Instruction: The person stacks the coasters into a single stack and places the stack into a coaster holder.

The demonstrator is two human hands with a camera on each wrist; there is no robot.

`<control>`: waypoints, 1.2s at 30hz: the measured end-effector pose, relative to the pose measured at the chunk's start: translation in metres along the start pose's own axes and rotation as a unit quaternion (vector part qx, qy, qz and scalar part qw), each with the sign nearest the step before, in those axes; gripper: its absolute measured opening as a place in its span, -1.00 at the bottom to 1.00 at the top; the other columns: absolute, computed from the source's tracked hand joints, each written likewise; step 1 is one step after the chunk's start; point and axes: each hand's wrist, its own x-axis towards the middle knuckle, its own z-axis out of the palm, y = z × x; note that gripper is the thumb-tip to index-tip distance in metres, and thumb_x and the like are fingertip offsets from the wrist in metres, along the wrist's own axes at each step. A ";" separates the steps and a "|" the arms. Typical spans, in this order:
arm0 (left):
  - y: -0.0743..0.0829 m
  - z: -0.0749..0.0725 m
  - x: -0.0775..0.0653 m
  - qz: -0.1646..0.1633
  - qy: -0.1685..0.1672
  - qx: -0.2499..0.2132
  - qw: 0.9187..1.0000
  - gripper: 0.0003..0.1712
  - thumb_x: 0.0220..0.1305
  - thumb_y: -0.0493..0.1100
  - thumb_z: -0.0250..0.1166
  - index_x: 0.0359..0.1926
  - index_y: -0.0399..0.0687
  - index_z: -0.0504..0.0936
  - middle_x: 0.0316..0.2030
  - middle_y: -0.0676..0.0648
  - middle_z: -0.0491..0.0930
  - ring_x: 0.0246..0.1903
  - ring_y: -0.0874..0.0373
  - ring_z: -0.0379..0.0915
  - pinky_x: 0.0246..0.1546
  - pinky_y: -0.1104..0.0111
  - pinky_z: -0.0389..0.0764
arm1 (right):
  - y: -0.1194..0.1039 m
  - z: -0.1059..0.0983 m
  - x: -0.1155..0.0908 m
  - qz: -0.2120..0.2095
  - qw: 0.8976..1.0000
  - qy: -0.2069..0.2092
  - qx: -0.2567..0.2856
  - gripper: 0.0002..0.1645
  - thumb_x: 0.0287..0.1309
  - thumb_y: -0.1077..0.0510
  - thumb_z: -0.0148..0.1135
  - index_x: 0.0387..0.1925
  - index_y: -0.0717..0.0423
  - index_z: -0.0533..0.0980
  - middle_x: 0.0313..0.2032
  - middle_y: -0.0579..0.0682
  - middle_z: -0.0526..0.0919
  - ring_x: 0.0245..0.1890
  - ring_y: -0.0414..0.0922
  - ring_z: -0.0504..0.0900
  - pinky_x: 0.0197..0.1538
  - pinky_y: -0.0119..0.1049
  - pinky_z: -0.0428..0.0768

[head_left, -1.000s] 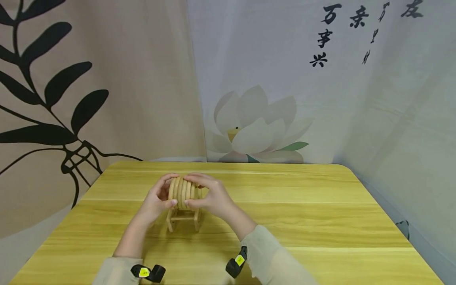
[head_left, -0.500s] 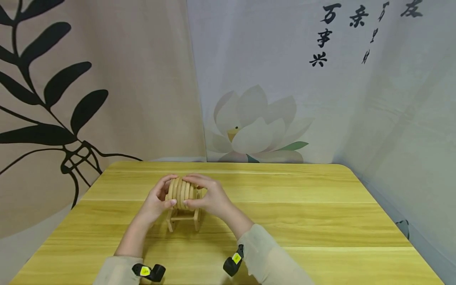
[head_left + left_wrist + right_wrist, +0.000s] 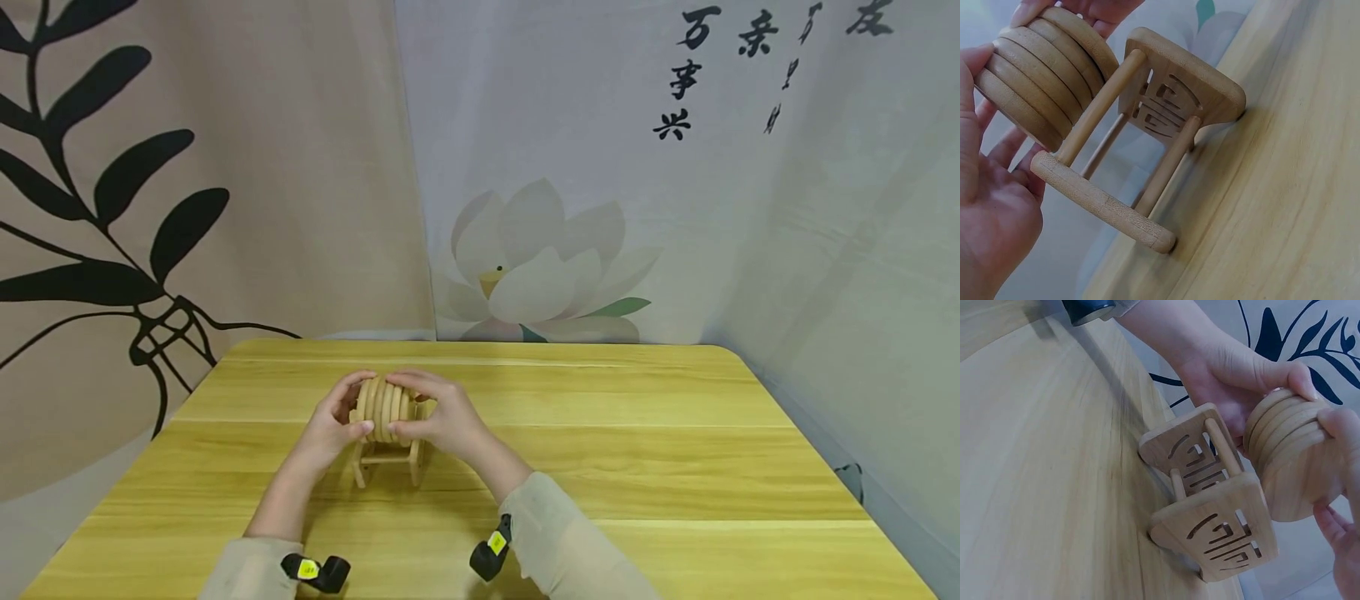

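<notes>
Several round wooden coasters [image 3: 384, 410] stand on edge, faces together, in a row between my two hands. My left hand [image 3: 330, 423] grips the left end of the row, thumb on the near side and fingers over the top. The right hand [image 3: 447, 415] pinches the right end the same way. Just below is a wooden coaster rack [image 3: 387, 459], upright on the table. In the right wrist view its end panels [image 3: 1219, 537] show cut-out patterns, joined by round rods [image 3: 1222, 447]. Both wrist views show the coasters close over the rack's top.
The rack's feet rest on the wood-grain table [image 3: 637, 467]. Behind the table's far edge hang printed curtains [image 3: 337, 208] with leaves, a lotus and dark characters. Each wrist carries a black camera [image 3: 489, 550] at the sleeve cuff.
The coasters and both hands have shifted very slightly, with the right forearm a little further left than a second ago. Both hands keep their hold. The rack stays in place.
</notes>
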 end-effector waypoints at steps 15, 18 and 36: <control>-0.008 0.000 0.000 -0.046 0.012 0.024 0.999 -0.27 0.12 -0.53 0.21 0.32 -0.24 0.22 0.02 -0.04 0.40 -0.10 0.10 0.35 -0.27 0.34 0.57 | 0.011 0.006 -0.002 -0.001 1.000 0.000 0.000 -0.30 -0.05 0.24 0.50 0.20 0.07 0.50 0.17 -0.04 0.51 0.09 -0.21 0.49 -0.01 -0.28 0.53; -0.010 0.000 -0.001 -0.039 0.012 0.026 0.999 -0.28 0.12 -0.53 0.22 0.31 -0.27 0.23 0.00 -0.05 0.42 -0.12 0.11 0.36 -0.27 0.35 0.57 | 0.012 0.007 -0.003 0.005 1.000 0.000 0.012 -0.30 -0.04 0.24 0.49 0.21 0.09 0.50 0.17 -0.02 0.51 0.07 -0.21 0.50 0.00 -0.20 0.54; -0.018 0.002 -0.002 -0.060 0.019 0.053 0.997 -0.28 0.08 -0.55 0.24 0.29 -0.27 0.27 0.04 -0.19 0.39 -0.11 -0.03 0.25 -0.29 0.33 0.55 | 0.019 0.011 -0.008 0.026 1.000 0.004 0.003 -0.30 -0.03 0.18 0.49 0.21 0.04 0.49 0.16 -0.05 0.51 0.10 -0.18 0.49 0.06 -0.18 0.50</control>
